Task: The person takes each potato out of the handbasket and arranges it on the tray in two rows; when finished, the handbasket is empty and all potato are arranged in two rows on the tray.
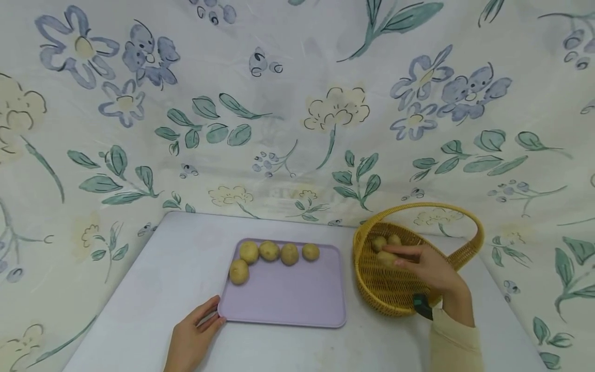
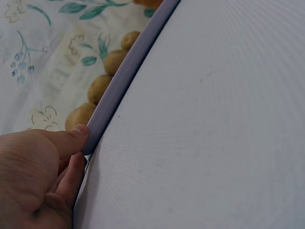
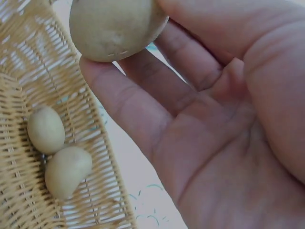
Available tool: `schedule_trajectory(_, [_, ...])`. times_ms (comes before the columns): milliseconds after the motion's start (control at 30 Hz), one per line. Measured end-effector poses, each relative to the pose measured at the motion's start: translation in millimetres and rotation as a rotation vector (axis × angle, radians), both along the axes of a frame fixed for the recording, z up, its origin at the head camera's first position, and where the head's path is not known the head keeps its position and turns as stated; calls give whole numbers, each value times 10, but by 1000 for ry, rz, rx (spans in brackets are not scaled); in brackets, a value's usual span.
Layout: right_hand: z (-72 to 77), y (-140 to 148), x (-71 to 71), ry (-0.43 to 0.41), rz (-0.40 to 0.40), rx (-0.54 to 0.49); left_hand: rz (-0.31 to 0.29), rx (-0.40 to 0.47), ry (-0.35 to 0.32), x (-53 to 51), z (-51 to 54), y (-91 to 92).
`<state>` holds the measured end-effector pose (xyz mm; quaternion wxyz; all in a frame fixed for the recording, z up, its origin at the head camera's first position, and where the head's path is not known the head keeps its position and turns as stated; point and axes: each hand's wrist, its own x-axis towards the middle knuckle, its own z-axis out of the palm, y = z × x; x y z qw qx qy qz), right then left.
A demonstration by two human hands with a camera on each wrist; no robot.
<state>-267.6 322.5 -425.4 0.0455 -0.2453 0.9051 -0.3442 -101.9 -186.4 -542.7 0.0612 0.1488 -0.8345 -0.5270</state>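
My right hand (image 1: 425, 267) is over the wicker basket (image 1: 372, 289) and pinches a potato (image 3: 114, 28) between thumb and fingertips. Two more potatoes (image 3: 69, 171) lie in the basket below it. On the left, my left hand (image 1: 192, 330) grips the near left corner of the lilac tray (image 1: 288, 305), with the thumb on the rim in the left wrist view. Several potatoes (image 1: 290, 254) sit on the tray, most along its far edge and one potato (image 1: 239, 272) by the left side.
Both the tray and the basket stand on a white table (image 1: 176, 258). The basket's arched handle (image 1: 418, 206) rises above it, and a dark green wrist strap (image 1: 422, 306) shows at the right wrist. A floral cloth (image 1: 288, 129) hangs behind the table.
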Motion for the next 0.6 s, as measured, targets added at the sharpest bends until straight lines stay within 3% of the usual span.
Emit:
schedule_trajectory(267, [54,-122,93,-55,69,-124,-1,-1,-6,-5,-8,-4])
schedule_trajectory(600, [131,-491,217,7,190,-237,5,9,-13,-11,7,0])
